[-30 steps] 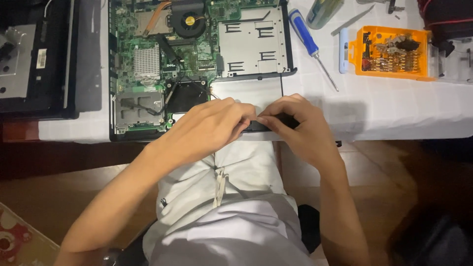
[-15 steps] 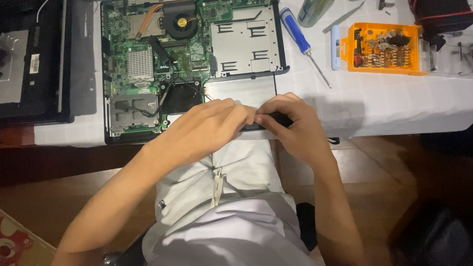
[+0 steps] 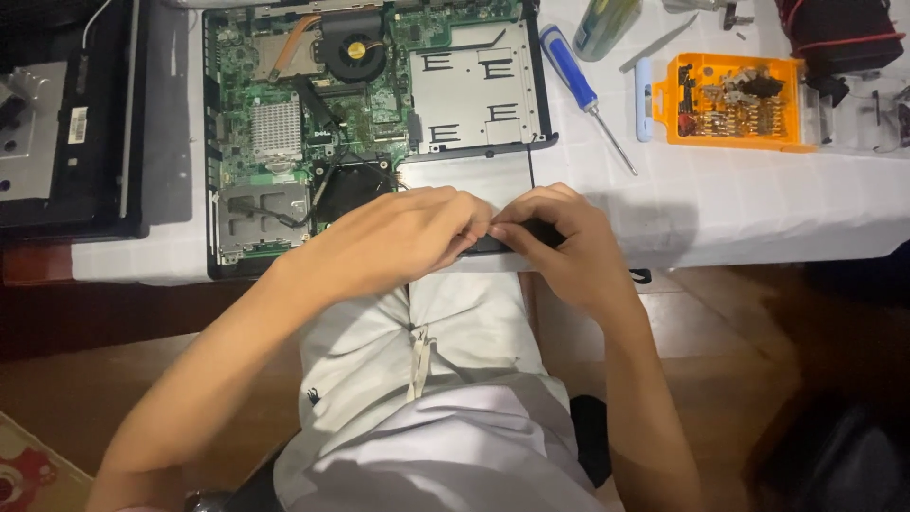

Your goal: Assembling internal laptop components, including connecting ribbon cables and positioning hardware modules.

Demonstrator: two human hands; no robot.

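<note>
An opened laptop base [image 3: 379,114] lies on the white table with its green circuit board, fan and a silver metal plate exposed. My left hand [image 3: 398,237] and my right hand [image 3: 559,237] meet at the table's near edge, fingers closed together on a small black part [image 3: 517,237] that is mostly hidden under them. Both hands rest just in front of the laptop's lower right corner.
A blue-handled screwdriver [image 3: 583,85] lies right of the laptop. An orange bit case [image 3: 730,100] with its clear lid open sits further right. A black laptop cover [image 3: 66,123] lies at the left. A green can [image 3: 602,24] and a dark bag [image 3: 839,33] stand at the back.
The hands stay together on the black part; the view has shifted slightly, so the table objects sit a little lower and to the left.
</note>
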